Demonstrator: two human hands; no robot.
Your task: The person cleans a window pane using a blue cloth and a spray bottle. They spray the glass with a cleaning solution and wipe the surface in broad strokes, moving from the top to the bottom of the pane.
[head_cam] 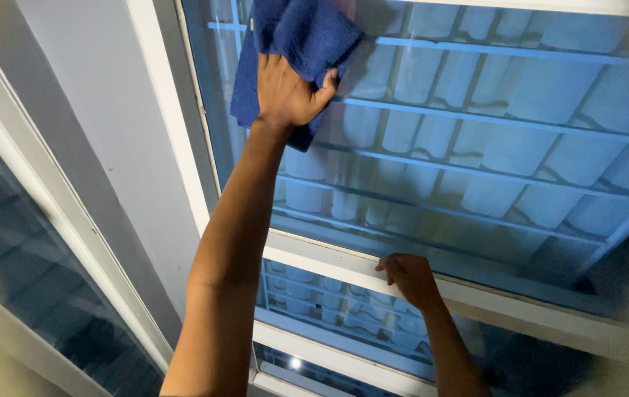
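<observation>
My left hand [289, 92] is raised high and presses a dark blue cloth [300, 37] flat against the upper glass pane [491, 125] near its top left corner. The cloth is bunched under my palm and hangs past my wrist. My right hand [406, 278] is lower down, with its fingers curled over the white horizontal bar [329, 265] of the window frame between the upper and lower panes.
Behind the glass are horizontal grille bars [476, 117] and pale tiled shapes. A white vertical frame post [171, 125] and a grey wall [101, 117] stand to the left. Another glazed panel [27, 279] lies at the far left.
</observation>
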